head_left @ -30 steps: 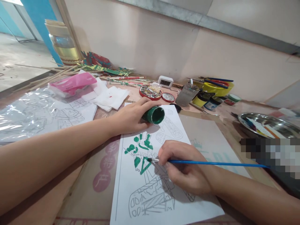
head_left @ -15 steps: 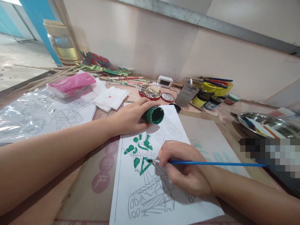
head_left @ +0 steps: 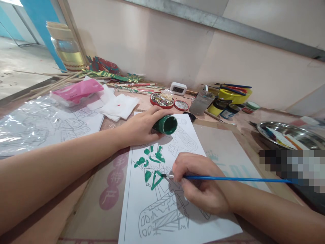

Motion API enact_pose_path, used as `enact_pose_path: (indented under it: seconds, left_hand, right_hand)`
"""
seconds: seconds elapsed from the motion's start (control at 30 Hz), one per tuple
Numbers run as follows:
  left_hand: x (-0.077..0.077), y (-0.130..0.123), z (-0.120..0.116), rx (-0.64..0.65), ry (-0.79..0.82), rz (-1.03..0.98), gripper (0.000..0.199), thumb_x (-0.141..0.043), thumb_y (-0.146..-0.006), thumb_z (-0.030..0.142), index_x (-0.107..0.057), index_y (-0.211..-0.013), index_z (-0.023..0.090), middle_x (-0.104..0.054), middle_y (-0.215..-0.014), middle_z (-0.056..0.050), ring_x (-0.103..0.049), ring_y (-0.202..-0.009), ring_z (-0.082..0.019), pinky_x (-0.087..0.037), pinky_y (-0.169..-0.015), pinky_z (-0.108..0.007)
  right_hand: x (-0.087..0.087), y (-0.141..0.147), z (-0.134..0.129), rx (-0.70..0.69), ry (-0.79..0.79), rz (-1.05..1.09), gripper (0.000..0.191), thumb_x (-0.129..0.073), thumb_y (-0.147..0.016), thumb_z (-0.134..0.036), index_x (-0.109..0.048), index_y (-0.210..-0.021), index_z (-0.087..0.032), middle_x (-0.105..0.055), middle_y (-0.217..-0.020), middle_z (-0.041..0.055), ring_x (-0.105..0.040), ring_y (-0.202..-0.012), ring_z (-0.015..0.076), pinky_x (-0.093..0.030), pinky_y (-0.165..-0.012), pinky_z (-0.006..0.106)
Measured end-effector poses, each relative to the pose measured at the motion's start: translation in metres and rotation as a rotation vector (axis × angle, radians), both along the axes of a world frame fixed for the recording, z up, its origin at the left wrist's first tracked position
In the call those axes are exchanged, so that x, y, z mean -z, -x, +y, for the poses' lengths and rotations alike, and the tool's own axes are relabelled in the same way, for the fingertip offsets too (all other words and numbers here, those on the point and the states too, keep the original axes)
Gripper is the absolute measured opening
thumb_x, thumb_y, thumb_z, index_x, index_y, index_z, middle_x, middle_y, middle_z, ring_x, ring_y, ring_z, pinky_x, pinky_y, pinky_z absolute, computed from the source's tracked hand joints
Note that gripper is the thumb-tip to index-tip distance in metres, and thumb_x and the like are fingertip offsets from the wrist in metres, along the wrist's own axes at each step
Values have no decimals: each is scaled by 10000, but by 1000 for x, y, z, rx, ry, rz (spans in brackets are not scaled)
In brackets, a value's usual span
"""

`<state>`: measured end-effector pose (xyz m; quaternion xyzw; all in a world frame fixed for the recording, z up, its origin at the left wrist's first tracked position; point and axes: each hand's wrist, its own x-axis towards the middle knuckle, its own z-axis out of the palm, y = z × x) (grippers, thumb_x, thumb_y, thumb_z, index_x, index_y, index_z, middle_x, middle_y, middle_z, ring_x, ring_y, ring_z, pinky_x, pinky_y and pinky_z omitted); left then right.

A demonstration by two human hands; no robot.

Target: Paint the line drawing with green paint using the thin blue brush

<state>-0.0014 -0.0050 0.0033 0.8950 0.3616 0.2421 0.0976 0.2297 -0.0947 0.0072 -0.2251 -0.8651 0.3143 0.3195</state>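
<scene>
My left hand [head_left: 142,127] is wrapped round a small jar of green paint [head_left: 167,125], tilted with its open mouth towards me, above the top part of a white sheet [head_left: 132,206]. In my right hand [head_left: 200,183] is a paintbrush [head_left: 236,178] with a blue handle, pinched near its metal collar. The dark bristles touch the paper, or nearly so, at the right corner of a green triangle outline [head_left: 156,179]. Several green patches lie above and left of it within a pencil drawing. My right hand hides part of the drawn lines.
White tissues [head_left: 120,106] and a pink packet [head_left: 78,91] lie at the left behind my arm. Along the wall stand a red tray of beads [head_left: 161,100], a digital clock [head_left: 178,88], a water container [head_left: 201,102] and paint jars [head_left: 230,111]. A metal bowl [head_left: 312,130] is at the right.
My right hand and the brush have shifted very slightly to the right. The left hand and the paint jar look unmoved.
</scene>
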Motion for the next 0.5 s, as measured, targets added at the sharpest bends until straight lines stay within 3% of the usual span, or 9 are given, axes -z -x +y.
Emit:
enact_pose_path:
  seconds: [0.17, 0.5]
  left_hand:
    - [0, 0, -1, -4, 13, -12, 641, -618, -867, 317, -412, -1473, 273, -521, -1429, -108, -577, -1268, -312, -481, -1070, -467]
    - [-2, 0, -2, -15, 4, 5, 639, -619, -876, 304, -409, -1478, 275, -528, -1410, -108, -574, -1257, -308, -475, -1070, -467]
  right_hand:
    - [-2, 1, 0, -24, 1, -12, 177, -462, -684, -59, -537, -727, -213, -590, -654, 2, -536, -600, 148, -440, -566, 272]
    - [4, 1, 2, 15, -6, 6, 249, -480, -747, -19, -565, -839, -234, -612, -726, 3, -593, -683, 167, -481, -631, 299]
